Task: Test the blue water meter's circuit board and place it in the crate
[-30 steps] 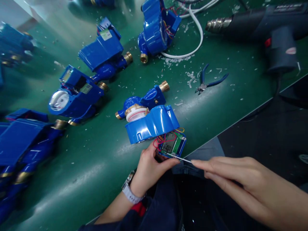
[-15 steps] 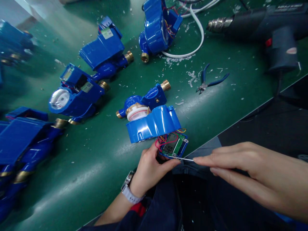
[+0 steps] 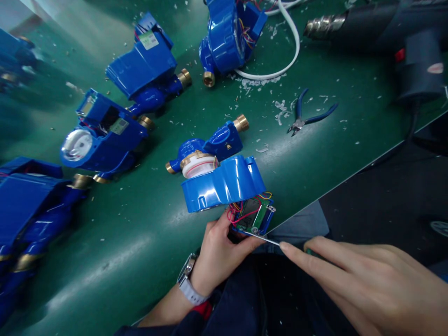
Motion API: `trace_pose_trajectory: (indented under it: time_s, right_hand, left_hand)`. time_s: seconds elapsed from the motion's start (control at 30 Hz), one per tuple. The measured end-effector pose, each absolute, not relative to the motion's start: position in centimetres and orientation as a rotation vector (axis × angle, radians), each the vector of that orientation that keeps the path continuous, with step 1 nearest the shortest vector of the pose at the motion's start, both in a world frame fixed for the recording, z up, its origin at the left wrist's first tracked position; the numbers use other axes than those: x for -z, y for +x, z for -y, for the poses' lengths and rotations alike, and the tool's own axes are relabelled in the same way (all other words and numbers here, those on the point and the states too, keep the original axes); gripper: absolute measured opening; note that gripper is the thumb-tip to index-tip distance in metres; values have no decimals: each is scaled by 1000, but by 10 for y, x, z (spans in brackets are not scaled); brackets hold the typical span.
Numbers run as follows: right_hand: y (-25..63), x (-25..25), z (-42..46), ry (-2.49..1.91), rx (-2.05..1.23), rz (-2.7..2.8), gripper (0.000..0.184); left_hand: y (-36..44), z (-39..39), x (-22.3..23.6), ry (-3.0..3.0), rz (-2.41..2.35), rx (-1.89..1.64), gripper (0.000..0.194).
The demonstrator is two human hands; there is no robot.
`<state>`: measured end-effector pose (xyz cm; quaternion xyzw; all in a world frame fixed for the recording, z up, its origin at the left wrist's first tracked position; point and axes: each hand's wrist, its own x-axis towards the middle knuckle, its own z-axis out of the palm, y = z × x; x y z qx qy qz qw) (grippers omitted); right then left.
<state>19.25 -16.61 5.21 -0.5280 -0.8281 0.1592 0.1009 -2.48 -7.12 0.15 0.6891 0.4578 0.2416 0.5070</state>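
We pinch a circuit board (image 3: 261,212) between the thumb and fingers of our left hand (image 3: 222,245), at the table's near edge; some of those fingers are hidden behind it. Our right hand (image 3: 374,275), at four o'clock from the board, is closed around a thin screwdriver (image 3: 268,240), one finger stretched along its metal shaft. The handle is mostly hidden. The tip reaches the board's edge at about six o'clock; whether it presses there, we cannot tell.

Red and yellow wires (image 3: 249,217) bunch beside the blue cover (image 3: 222,186), which stands at ten o'clock from the board. Beyond it, at eleven, lies a blue meter (image 3: 222,142) with brass ends and a white ring. Pliers (image 3: 298,124) lie spread at one o'clock, and a heat gun (image 3: 378,28) rests farther out, between one and two. More blue meters (image 3: 105,130) sit from nine round to twelve o'clock on our green table (image 3: 147,219). Our left wrist wears a watch (image 3: 187,268).
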Motion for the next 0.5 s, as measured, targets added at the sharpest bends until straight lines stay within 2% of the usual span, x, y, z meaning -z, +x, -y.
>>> trace_pose_trajectory:
  time_s: [0.33, 0.5]
  right_hand:
    - [179, -57, 179, -1512, -223, 2567, 55]
    - [168, -46, 190, -1601, -150, 2448, 52]
  left_hand:
    - [-23, 70, -5, 1720, -1173, -555, 38]
    - [-22, 71, -3, 1752, -1228, -538, 40]
